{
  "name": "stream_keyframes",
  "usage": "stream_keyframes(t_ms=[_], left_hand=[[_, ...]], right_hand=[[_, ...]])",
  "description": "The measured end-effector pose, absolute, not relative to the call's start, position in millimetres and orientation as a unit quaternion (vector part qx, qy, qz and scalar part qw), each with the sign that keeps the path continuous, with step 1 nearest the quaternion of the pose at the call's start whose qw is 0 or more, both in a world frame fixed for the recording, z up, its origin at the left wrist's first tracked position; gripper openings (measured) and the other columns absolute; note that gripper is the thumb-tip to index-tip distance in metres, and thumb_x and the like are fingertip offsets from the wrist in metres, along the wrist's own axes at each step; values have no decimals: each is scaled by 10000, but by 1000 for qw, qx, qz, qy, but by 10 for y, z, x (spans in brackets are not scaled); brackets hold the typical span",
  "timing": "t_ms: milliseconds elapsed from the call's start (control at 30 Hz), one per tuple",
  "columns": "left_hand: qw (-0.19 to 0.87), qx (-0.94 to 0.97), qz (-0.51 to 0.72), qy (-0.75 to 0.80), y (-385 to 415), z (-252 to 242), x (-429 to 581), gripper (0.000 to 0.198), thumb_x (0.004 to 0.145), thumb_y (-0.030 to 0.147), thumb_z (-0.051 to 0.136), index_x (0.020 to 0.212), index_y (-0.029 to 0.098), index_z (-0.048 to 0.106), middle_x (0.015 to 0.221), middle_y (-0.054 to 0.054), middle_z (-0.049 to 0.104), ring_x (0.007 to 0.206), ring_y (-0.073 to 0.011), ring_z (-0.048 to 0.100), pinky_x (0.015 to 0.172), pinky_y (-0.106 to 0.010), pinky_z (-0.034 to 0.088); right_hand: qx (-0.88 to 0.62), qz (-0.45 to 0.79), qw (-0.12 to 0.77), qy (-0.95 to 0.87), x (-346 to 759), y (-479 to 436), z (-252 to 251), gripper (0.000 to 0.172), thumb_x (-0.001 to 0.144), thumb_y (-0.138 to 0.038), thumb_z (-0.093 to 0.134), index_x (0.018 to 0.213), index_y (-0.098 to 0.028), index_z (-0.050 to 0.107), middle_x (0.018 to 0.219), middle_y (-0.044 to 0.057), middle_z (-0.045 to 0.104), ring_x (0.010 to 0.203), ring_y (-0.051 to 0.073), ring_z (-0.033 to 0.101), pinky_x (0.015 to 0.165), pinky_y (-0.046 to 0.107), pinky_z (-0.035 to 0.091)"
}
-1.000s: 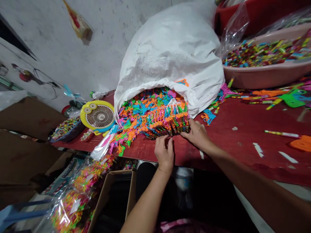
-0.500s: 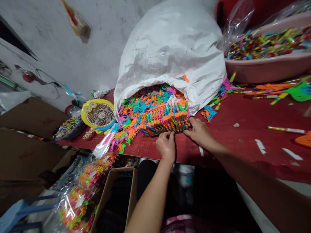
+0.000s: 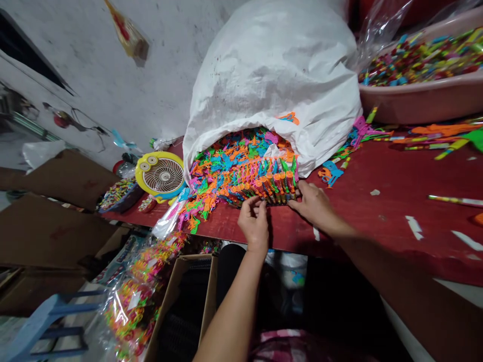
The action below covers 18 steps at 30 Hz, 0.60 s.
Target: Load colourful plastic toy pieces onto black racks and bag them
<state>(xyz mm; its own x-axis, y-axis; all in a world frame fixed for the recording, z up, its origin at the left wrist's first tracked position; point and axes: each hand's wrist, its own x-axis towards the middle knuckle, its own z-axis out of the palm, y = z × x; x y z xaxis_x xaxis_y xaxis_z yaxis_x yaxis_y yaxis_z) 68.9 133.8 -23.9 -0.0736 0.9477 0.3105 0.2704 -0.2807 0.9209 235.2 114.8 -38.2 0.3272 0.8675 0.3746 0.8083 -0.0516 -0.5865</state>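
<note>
A packed row of small, bright plastic toys point(image 3: 260, 187), each with an orange round part toward me, stands on the red table at the mouth of a white sack point(image 3: 271, 75). My left hand point(image 3: 254, 221) is at the row's front edge, fingers curled and thumb close to the index finger. What lies between those fingertips is hidden. At the right end of the row, my right hand point(image 3: 313, 205) presses its fingers and thumb against the last toys. More loose toys point(image 3: 226, 156) in orange, blue, green and pink spill from the sack behind the row.
A yellow fan point(image 3: 160, 176) and a bowl of small pieces point(image 3: 118, 193) stand at the left. A pink basin point(image 3: 422, 98) full of small parts is at the back right. Below the table are bagged toys point(image 3: 126, 311) and an open carton point(image 3: 211, 296).
My left hand has slid a little to the left along the row's front. My right hand stays against the right end. The view has shifted slightly.
</note>
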Motion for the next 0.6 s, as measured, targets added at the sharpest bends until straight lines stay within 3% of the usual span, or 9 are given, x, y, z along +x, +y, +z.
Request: stream_keyframes(t_ms=[267,600], left_hand=[[264,621,529,515,1406,-231,778,223,820,356,681,918,165,744,880,-52,753,811,-152,696,787,-270,562],[175,660,530,502,1403,-309,798,203,828,325,669,914,157,743,795,-46,734,709,-139,667,715,-251,538]], right_hand=[[-719,39,377,-582,2342,1145,-381,141,744,-239,624,825,-217,512,767,43,634,750,224,565,625,301,307],[-720,56,380,-578,2333,1113,-326,157,737,-233,626,795,-217,481,766,39,613,727,204,543,614,282,301]])
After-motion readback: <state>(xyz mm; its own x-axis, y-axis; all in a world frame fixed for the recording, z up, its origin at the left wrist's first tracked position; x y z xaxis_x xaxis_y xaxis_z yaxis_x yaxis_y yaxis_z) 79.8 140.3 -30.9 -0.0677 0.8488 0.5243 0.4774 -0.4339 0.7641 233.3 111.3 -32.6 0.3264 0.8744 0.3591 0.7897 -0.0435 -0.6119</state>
